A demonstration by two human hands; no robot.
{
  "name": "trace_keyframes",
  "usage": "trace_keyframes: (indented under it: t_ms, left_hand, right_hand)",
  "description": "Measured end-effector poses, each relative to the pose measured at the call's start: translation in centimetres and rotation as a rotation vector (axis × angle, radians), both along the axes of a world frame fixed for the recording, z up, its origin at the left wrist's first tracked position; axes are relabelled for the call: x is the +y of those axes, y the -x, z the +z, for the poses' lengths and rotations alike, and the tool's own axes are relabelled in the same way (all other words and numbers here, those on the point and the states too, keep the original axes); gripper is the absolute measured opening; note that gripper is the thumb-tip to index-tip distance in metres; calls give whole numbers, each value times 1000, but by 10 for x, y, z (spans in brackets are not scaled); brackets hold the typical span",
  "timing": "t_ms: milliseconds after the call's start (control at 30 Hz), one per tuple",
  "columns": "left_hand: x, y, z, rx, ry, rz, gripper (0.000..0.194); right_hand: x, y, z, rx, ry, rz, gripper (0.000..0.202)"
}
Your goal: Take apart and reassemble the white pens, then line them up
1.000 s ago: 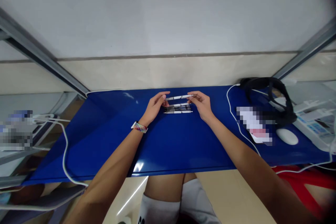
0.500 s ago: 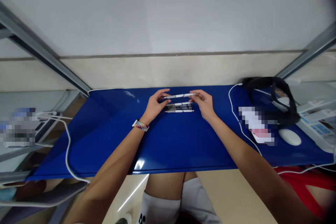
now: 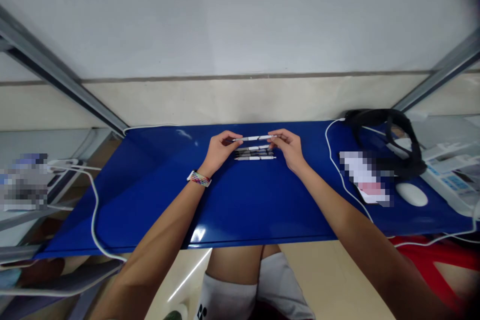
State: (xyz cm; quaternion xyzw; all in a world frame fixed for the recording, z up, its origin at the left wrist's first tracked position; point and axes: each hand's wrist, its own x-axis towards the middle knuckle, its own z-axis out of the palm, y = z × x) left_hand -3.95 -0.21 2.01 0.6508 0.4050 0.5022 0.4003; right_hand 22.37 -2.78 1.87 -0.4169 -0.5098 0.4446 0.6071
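Observation:
A white and grey pen (image 3: 257,138) lies crosswise between my two hands, just behind a small group of similar pens (image 3: 255,158) on the blue tabletop (image 3: 262,200). My left hand (image 3: 220,152), with a colourful band on its wrist, pinches the pen's left end between thumb and fingers. At the other end, my right hand (image 3: 290,149) grips it with thumb and fingertips. The grouped pens lie side by side, roughly parallel to the held one. Several dark ones are between two white ones, too close together to tell apart.
At the right are a black headset-like object (image 3: 393,130), a blurred-out phone-like item (image 3: 362,175), a white mouse (image 3: 411,194) and a white cable (image 3: 333,160). Another white cable (image 3: 96,210) hangs over the left side. A wall stands behind.
My left thumb and fingers have closed on the left end of the upper pen, which now lies more level. My right hand has shifted slightly left and keeps its grip.

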Motion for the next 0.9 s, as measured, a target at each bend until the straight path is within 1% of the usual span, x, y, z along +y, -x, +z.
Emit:
trace_keyframes:
  t_ms: [67, 133, 233, 300, 400, 467, 667, 900]
  left_hand:
    - [0, 1, 1, 2, -44, 1, 22]
    - [-2, 1, 4, 4, -55, -3, 24]
    - [-4, 0, 8, -34, 19, -8, 37]
    - [-6, 0, 10, -54, 78, -13, 42]
    - [-7, 1, 9, -48, 130, -37, 54]
    - [-6, 1, 8, -53, 144, -55, 58]
    - [-4, 0, 7, -91, 93, -45, 37]
    - [-1, 0, 10, -160, 53, -2, 31]
  right_hand:
    - [0, 0, 0, -3, 5, 7, 22]
    - [1, -1, -1, -2, 11, 9, 24]
    - [1, -1, -1, 0, 16, 16, 25]
    - [1, -1, 0, -7, 13, 19, 26]
    - [-1, 0, 1, -7, -3, 17, 27]
    - [-1, 0, 1, 1, -13, 15, 26]
    - [-1, -2, 0, -17, 0, 42, 24]
    - [-2, -2, 0, -18, 23, 77, 25]
